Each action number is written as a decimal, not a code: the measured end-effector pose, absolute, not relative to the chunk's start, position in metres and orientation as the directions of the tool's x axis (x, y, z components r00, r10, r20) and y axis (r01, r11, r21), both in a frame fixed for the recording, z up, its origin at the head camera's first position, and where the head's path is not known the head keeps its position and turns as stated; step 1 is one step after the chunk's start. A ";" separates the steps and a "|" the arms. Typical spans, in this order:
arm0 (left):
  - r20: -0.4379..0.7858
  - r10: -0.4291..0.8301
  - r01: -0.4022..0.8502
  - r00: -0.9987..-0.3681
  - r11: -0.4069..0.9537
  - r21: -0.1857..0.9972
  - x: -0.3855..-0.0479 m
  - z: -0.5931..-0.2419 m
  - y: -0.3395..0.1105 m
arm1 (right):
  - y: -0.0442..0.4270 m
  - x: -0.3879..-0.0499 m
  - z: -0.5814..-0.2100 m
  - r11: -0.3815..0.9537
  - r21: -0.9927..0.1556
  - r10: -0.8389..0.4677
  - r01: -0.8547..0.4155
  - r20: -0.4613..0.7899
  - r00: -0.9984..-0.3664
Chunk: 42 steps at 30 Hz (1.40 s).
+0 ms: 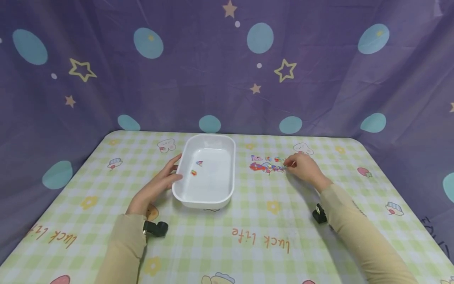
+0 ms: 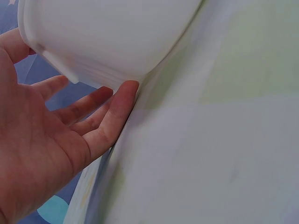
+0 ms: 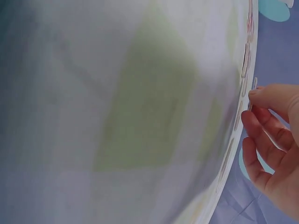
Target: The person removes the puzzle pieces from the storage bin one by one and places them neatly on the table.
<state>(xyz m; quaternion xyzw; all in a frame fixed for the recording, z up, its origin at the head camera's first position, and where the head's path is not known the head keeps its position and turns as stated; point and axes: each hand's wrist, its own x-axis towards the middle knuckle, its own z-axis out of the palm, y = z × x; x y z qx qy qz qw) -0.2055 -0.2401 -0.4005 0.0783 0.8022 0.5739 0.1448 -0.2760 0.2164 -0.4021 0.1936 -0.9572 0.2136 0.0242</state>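
Note:
A white rectangular basin (image 1: 209, 195) stands on the table, with two small colourful flat pieces, one of them a red-and-green piece (image 1: 193, 172), on its floor. My left hand (image 1: 161, 182) holds the basin's left side, thumb at the rim and fingers along the outer wall; in the left wrist view the fingertips touch near the base. To the right, my right hand (image 1: 303, 167) pinches a small thin flat piece (image 3: 255, 84) between thumb and fingertips. Its printed face is hidden. Beside that hand lies a group of small colourful flat pieces (image 1: 257, 167).
A green-and-white checked tablecloth (image 1: 255, 221) with cartoon prints and lettering covers the table. Behind it hangs a purple curtain (image 1: 198, 79) with stars and blue ovals. A black wrist camera (image 1: 156, 228) sits on the left sleeve, and another black camera (image 1: 319, 214) on the right.

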 end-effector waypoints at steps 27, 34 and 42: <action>-0.155 0.288 -0.054 -0.945 0.330 0.942 -0.208 -0.398 -0.239 | 0.224 -0.279 -0.405 0.847 -0.397 -0.356 -0.354 0.070 -0.932; -0.145 0.295 -0.044 -0.944 0.323 0.945 -0.205 -0.400 -0.239 | 0.223 -0.280 -0.402 0.849 -0.395 -0.350 -0.351 0.078 -0.934; -0.153 0.282 -0.054 -0.947 0.327 0.943 -0.205 -0.400 -0.239 | 0.208 -0.284 -0.382 0.861 -0.344 -0.358 -0.373 0.109 -0.927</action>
